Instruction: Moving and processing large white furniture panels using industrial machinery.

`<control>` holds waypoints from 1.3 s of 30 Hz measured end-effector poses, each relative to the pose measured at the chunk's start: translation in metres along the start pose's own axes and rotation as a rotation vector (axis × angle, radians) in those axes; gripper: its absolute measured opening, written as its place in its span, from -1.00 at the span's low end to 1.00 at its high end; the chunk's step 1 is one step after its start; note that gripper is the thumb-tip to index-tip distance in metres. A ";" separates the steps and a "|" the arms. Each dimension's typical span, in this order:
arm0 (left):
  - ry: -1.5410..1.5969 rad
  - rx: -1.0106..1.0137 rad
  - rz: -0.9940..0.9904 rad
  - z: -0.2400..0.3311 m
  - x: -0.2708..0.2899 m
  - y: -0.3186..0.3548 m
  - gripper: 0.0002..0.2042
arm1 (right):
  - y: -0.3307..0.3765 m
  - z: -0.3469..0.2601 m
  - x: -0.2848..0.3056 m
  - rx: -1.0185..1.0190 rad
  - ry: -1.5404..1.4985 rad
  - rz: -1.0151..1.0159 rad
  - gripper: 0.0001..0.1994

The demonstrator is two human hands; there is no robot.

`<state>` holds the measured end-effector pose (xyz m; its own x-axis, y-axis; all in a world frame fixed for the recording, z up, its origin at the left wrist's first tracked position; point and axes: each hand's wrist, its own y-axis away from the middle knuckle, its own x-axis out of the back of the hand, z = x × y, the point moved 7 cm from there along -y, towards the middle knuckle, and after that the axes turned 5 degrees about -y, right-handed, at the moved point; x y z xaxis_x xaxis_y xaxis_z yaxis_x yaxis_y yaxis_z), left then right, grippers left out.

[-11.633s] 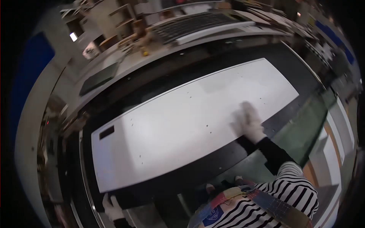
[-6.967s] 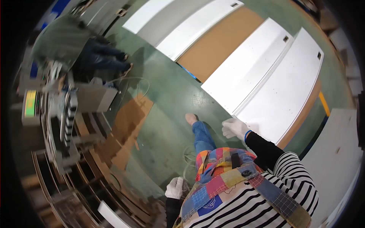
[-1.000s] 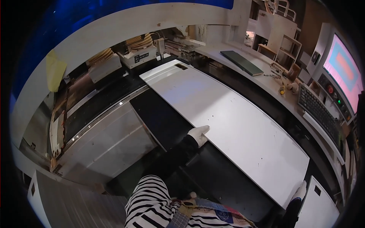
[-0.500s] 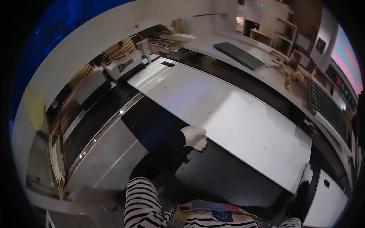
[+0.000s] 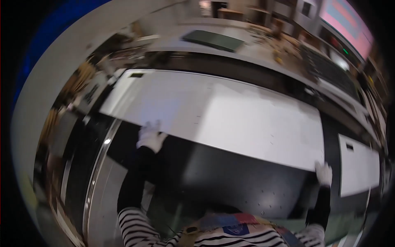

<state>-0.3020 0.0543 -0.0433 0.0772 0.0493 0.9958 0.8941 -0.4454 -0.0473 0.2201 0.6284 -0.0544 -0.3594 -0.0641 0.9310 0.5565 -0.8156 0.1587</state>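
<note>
A long white panel (image 5: 255, 123) lies on the black work surface (image 5: 230, 177), with small dark holes in it and a dark rectangle near its far left end. My left hand (image 5: 151, 138), in a white knitted glove, rests at the panel's near edge with fingers spread over its top. At the near right corner, my right hand (image 5: 324, 173), gloved the same way, touches the panel with its fingers extended and the thumb apart. Both hands are somewhat blurred.
To the right lies a smaller white panel (image 5: 358, 166) with a dark rectangle. Beyond the long panel, a bench carries a dark green board (image 5: 213, 40), a keyboard (image 5: 329, 70) and loose tools. A metal rail (image 5: 98, 164) runs along the left, near wood offcuts.
My left hand has moved leftward along the panel's near edge, its curled fingers now spread. The panel lies more level across the view as the head view has turned.
</note>
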 end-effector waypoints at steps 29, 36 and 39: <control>-0.017 -0.078 0.078 0.007 -0.011 -0.081 -0.40 | -0.053 0.012 -0.001 -0.569 -0.591 0.225 -0.22; -0.005 -0.216 0.220 0.013 -0.011 -0.078 -0.62 | -0.089 0.025 -0.021 -0.053 -0.307 0.189 -0.24; 0.157 -0.055 0.235 0.005 0.001 -0.072 -0.57 | -0.092 0.046 -0.035 -0.361 -0.950 0.117 -0.40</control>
<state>-0.3647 0.0907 -0.0394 0.2067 -0.1984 0.9581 0.8343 -0.4759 -0.2785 0.2156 0.7320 -0.0866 0.5121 0.1997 0.8354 0.2346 -0.9681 0.0876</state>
